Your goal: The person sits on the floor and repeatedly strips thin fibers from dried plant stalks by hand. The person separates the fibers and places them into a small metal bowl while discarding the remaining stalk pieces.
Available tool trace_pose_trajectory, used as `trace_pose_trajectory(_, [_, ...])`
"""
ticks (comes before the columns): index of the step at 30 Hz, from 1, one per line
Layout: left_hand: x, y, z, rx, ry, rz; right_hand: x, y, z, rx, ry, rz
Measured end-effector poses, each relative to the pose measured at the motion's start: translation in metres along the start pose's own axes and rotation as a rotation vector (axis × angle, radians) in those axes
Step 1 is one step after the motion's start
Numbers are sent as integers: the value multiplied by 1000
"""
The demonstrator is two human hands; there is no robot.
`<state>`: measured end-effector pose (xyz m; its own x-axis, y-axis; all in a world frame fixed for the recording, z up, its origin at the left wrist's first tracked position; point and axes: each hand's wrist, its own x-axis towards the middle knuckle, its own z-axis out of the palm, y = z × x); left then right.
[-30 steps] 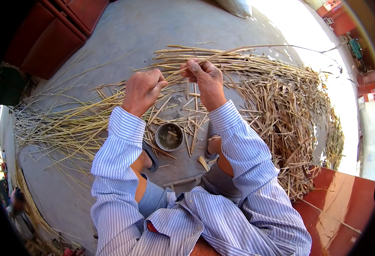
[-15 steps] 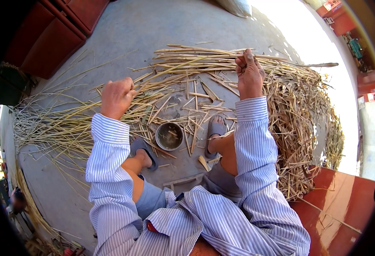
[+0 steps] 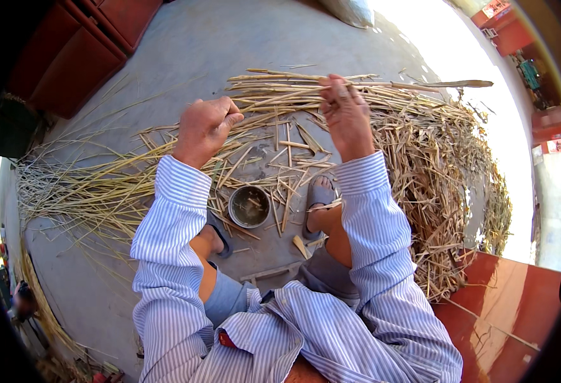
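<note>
My left hand (image 3: 205,131) is closed in a fist at the near side of a bundle of dry stalks (image 3: 274,89). A thin yellowish stalk comes out of it toward my right hand. Fingers pinched and a little blurred, my right hand (image 3: 347,121) is over the right part of the bundle. A long stalk with a flat brown tip (image 3: 462,83) runs through its fingertips and sticks out to the right. Whether both hands hold the same stalk I cannot tell.
A metal bowl (image 3: 250,207) of liquid stands between my feet, among cut stalk pieces (image 3: 290,182). Thin stems (image 3: 95,185) spread on the left; a heap of dry husks (image 3: 430,191) lies on the right. Dark red furniture (image 3: 76,57) stands far left.
My left hand has moved right and slightly up, and my right hand has moved left, so they are closer together. The brown-tipped stalk has shifted left and slightly farther away.
</note>
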<state>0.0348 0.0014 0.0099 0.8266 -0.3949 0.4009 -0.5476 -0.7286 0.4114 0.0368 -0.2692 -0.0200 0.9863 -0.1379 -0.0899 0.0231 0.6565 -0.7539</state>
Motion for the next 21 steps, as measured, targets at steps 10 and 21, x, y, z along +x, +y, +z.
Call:
trace_pose_trajectory(10, [6, 5, 8, 86, 17, 66, -2, 18, 24, -249, 190, -85])
trace_pose_trajectory(21, [-15, -26, -23, 179, -36, 30, 19, -64, -70, 122, 432, -229])
